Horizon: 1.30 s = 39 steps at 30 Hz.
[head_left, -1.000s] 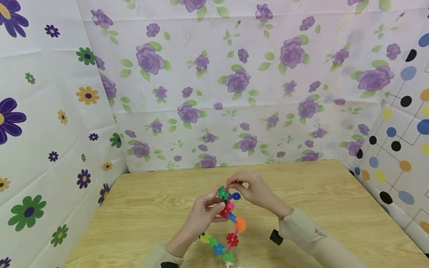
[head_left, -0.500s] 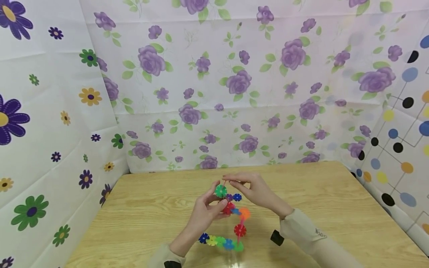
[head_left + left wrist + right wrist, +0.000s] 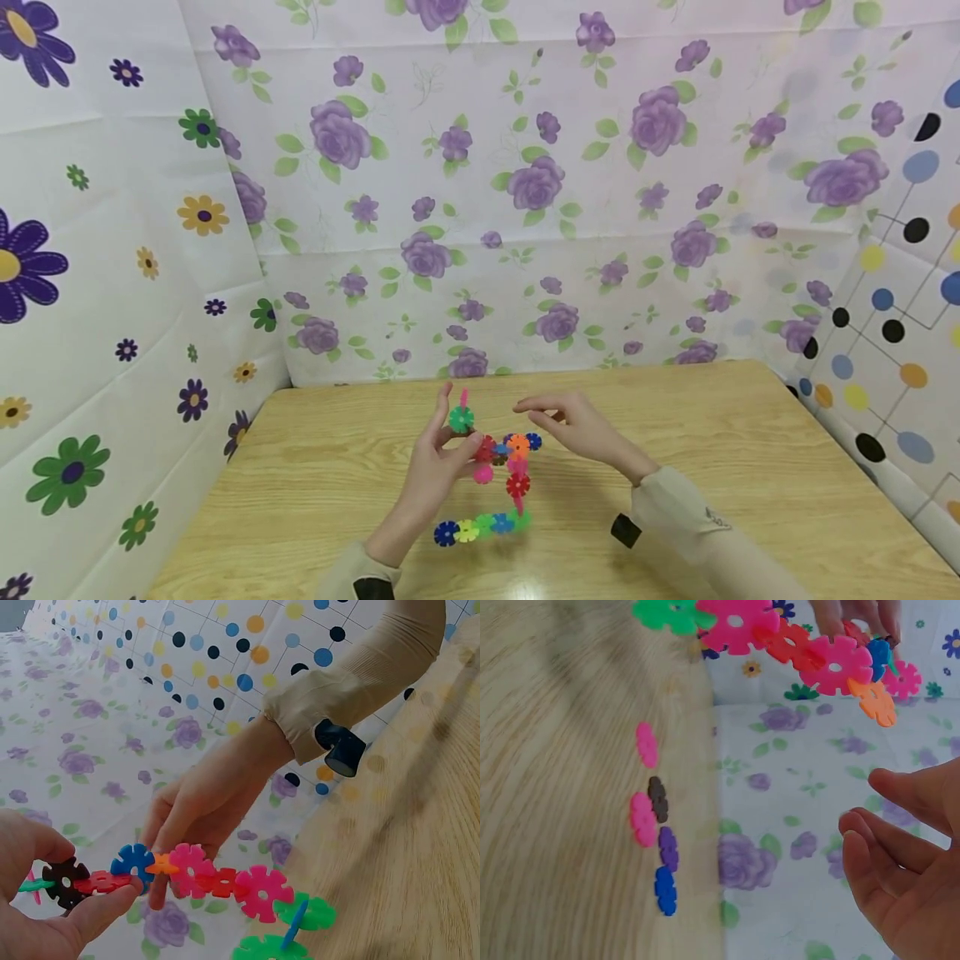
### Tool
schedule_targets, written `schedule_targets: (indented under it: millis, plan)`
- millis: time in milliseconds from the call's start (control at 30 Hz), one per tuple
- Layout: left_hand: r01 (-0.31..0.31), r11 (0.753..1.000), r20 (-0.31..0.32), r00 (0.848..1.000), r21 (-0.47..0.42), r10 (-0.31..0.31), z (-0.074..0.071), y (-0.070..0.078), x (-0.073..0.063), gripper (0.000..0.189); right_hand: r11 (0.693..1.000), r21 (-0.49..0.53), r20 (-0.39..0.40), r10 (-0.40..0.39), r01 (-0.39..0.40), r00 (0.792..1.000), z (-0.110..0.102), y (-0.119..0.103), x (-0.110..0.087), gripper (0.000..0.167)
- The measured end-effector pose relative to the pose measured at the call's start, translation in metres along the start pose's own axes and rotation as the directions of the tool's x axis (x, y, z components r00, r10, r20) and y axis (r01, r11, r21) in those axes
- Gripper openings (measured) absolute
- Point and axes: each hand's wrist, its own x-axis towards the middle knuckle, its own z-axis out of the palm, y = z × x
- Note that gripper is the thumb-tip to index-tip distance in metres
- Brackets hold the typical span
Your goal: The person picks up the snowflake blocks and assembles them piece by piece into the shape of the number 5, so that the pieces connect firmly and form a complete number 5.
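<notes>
My left hand [image 3: 431, 467] holds up a bent chain of interlocking plastic snowflake discs, pinching it between thumb and fingers by a dark brown disc [image 3: 65, 883] and a red disc [image 3: 101, 882]. Above the fingers stands a green disc [image 3: 461, 419] with a pink disc [image 3: 464, 397] set edge-on in its top. From the orange disc [image 3: 517, 447] the chain hangs down, then turns left to a dark blue disc [image 3: 446, 533] at its end. My right hand [image 3: 573, 423] hovers to the right, apart from the chain, its fingers loosely bent around nothing.
Loose discs lie on the wooden table [image 3: 337, 467] behind the chain: a blue one [image 3: 665, 891], a purple one [image 3: 668, 849], a brown one [image 3: 658, 799] and pink ones, including one pink disc [image 3: 646, 745]. Floral cloth [image 3: 480, 167] walls off the back.
My right hand has let go of the pink disc at the chain's upper end. My left hand has moved left with the chain, which has swung so its lower row shows in full.
</notes>
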Motion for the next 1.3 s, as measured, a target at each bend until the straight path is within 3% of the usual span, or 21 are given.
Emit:
schedule_targets:
  millis: [133, 300, 467, 567, 867, 1033, 1300]
  plan:
    - [-0.008, 0.999, -0.034, 0.999, 0.032, 0.010, -0.005, 0.001, 0.000, 0.073, 1.000, 0.003, 0.066, 0.019, -0.019, 0.998, 0.004, 0.010, -0.001, 0.025]
    - [-0.001, 1.000, -0.069, 0.998, -0.021, -0.001, -0.010, 0.004, 0.002, 0.068, 1.000, -0.006, 0.165, 0.008, -0.007, 0.986, 0.010, 0.023, 0.000, 0.025]
    - [-0.006, 0.999, -0.093, 0.996, -0.050, 0.001, -0.015, 0.008, 0.001, 0.065, 0.995, -0.098, 0.222, 0.009, 0.013, 0.975, 0.018, 0.036, 0.001, 0.024]
    - [-0.011, 0.998, -0.099, 0.995, -0.068, 0.004, -0.017, 0.009, 0.001, 0.063, 0.987, -0.164, 0.213, 0.042, -0.007, 0.976, 0.024, 0.040, 0.002, 0.019]
    - [-0.018, 0.997, -0.090, 0.996, -0.074, 0.012, -0.019, 0.009, 0.000, 0.056, 0.950, -0.246, 0.163, 0.238, -0.194, 0.957, 0.047, 0.044, 0.009, 0.015]
    - [0.000, 0.997, -0.081, 0.997, -0.077, -0.006, -0.018, 0.010, 0.000, 0.058, 0.943, -0.254, 0.128, 0.254, -0.216, 0.959, 0.058, 0.046, 0.014, 0.014]
    - [0.017, 0.997, -0.063, 0.998, -0.079, -0.022, -0.018, 0.009, 0.000, 0.064, 0.944, -0.256, 0.133, 0.249, -0.210, 0.959, 0.069, 0.045, 0.015, 0.017]
